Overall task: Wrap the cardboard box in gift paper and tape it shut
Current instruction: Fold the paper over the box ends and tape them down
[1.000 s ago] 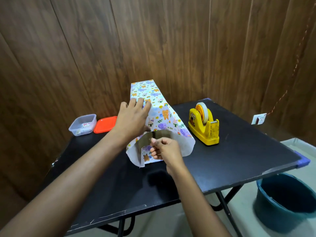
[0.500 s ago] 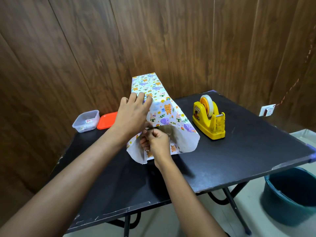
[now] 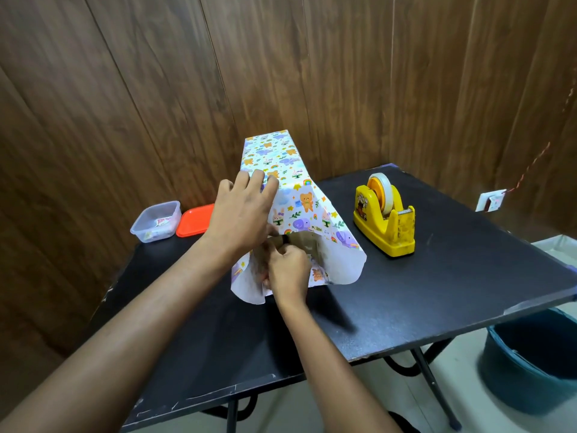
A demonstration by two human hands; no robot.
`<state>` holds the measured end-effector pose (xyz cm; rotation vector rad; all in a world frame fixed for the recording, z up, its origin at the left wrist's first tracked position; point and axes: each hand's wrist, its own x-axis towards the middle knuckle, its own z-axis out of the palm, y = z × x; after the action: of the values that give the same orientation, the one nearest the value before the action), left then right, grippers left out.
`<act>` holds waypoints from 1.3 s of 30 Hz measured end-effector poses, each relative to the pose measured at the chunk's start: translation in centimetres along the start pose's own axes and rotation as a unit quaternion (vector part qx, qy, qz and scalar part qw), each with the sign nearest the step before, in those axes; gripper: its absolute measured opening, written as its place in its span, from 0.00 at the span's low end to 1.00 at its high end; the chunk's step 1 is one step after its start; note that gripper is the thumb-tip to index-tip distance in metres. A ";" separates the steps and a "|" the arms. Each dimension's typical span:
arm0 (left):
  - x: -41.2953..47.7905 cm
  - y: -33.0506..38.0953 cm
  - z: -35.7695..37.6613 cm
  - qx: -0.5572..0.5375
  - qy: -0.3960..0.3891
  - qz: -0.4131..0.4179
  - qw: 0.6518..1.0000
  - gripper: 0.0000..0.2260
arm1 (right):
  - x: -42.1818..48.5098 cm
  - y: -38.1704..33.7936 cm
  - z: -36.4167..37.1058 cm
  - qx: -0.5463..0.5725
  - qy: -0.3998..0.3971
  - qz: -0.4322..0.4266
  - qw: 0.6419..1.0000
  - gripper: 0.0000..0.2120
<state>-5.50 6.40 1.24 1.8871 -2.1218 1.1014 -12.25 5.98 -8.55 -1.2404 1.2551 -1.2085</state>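
A cardboard box (image 3: 307, 245) lies on the black table (image 3: 437, 276), covered in cartoon-print gift paper (image 3: 299, 198). Only a strip of brown cardboard shows at the near open end, where the paper hangs loose on both sides. My left hand (image 3: 242, 214) lies flat on top of the wrapped box with straight fingers pressing the paper down. My right hand (image 3: 288, 270) is at the near end with curled fingers pinching the left paper flap against the box. A yellow tape dispenser (image 3: 385, 221) with a tape roll stands to the right of the box.
A small clear plastic tub (image 3: 156, 221) and its orange lid (image 3: 193, 220) sit at the table's far left. A dark blue bucket (image 3: 530, 364) stands on the floor at the lower right. Wood panelling backs the table closely.
My right hand has moved left and down from the top cardboard edge to the left paper flap. The left hand has stayed on top of the box.
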 end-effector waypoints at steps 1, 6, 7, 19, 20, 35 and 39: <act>0.0 0.0 0.0 -0.003 -0.004 -0.002 1.000 0.37 | 0.1 0.0 -0.2 -0.019 -0.002 -0.007 1.000 0.20; 0.1 0.2 -0.5 -0.004 -0.024 -0.001 1.000 0.35 | 0.4 0.0 -1.0 -0.088 0.004 -0.037 0.995 0.21; 0.1 0.2 -0.5 -0.008 -0.026 0.000 1.000 0.35 | 0.3 0.1 -1.2 -0.094 0.002 -0.041 0.995 0.21; 0.6 0.1 -1.0 -0.011 -0.059 -0.010 0.998 0.36 | -1.2 -4.2 -5.3 -0.198 -0.047 -0.099 0.974 0.19; 0.6 0.2 -1.0 -0.012 -0.060 -0.010 0.998 0.36 | -1.7 -5.3 -6.4 -0.222 -0.038 -0.114 0.968 0.17; -0.6 -1.0 -0.5 -0.181 -0.086 -0.044 0.979 0.39 | 6.5 -0.6 -11.7 0.038 -0.272 0.202 0.940 0.15; -2.1 -2.5 0.3 -0.210 -0.059 -0.056 0.974 0.40 | 12.8 6.5 -8.8 0.062 -0.275 0.231 0.931 0.44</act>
<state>-2.68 8.07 1.07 1.8708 -2.0678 0.4782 -21.56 -6.66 -14.54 -1.0134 0.9544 -0.5332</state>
